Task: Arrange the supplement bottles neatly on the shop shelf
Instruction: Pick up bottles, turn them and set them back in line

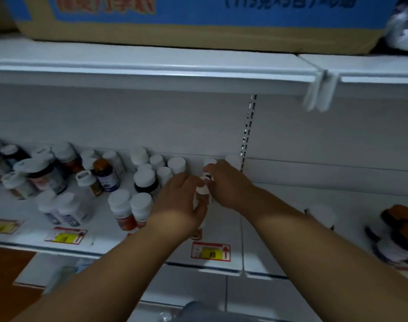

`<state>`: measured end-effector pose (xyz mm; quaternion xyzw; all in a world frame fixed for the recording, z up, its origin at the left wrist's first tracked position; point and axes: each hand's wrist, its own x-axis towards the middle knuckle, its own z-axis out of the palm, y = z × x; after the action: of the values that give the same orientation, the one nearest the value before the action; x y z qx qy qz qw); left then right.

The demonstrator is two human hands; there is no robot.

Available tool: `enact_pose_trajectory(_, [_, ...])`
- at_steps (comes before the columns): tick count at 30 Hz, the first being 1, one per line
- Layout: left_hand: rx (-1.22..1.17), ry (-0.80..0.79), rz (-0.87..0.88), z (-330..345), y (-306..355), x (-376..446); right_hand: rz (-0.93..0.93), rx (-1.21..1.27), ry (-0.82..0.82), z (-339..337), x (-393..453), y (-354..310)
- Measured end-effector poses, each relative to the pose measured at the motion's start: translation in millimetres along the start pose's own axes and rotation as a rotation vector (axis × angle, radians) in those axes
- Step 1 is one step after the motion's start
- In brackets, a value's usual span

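- A white-capped bottle [202, 194] stood upright on the shelf [221, 228], between both hands, its long axis vertical.
- The left hand [177, 201] curled its grip around the bottle's body from the left.
- The right hand [226, 182] lay just behind and to the right, fingers bent over a second bottle [208, 176]; whether that grip had closed, I cannot tell.
- Jumbled bottles [128, 205] crowded the shelf further left.

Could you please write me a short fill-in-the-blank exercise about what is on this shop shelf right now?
1. The left hand grips a small bottle with a ____ cap.
2. The cardboard box sits on the ____ shelf.
3. The arrow on the price label is coloured ____.
4. The dark bottle left of the hands has an ____ cap.

Missing words: white; top; red; orange
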<state>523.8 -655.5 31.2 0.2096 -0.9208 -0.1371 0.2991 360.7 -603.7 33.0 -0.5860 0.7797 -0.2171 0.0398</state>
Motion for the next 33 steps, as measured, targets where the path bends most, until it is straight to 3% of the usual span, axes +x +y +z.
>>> enact_pose_trajectory(4, [0.0, -0.113, -0.031, 5, -25, -3, 0.052, -0.247, -0.141, 30, 22, -8])
enact_pose_trajectory(8, [-0.018, -0.208, -0.012, 14, -40, -6, 0.094, -0.161, -0.132, 40, 21, -8])
enact_pose_trajectory(14, [0.044, -0.504, 0.057, 25, -54, -8, 0.156, -0.017, 0.097, 26, -15, -3])
enact_pose_trajectory(16, [0.018, -0.564, 0.047, 30, -57, -9, 0.184, -0.032, 0.089, 22, -36, 1])
enact_pose_trajectory(20, [-0.003, -0.522, 0.014, 35, -62, -13, 0.233, 0.046, -0.112, 33, -59, -2])
enact_pose_trajectory(29, [-0.034, -0.553, -0.035, 34, -64, -12, 0.187, 0.107, -0.164, 46, -61, -7])
enact_pose_trajectory(31, [-0.032, -0.549, -0.024, 33, -63, -12, 0.18, 0.126, -0.112, 42, -59, -7])
enact_pose_trajectory(33, [-0.02, -0.528, -0.004, 31, -63, -12, 0.191, 0.143, 0.101, 32, -46, -5])
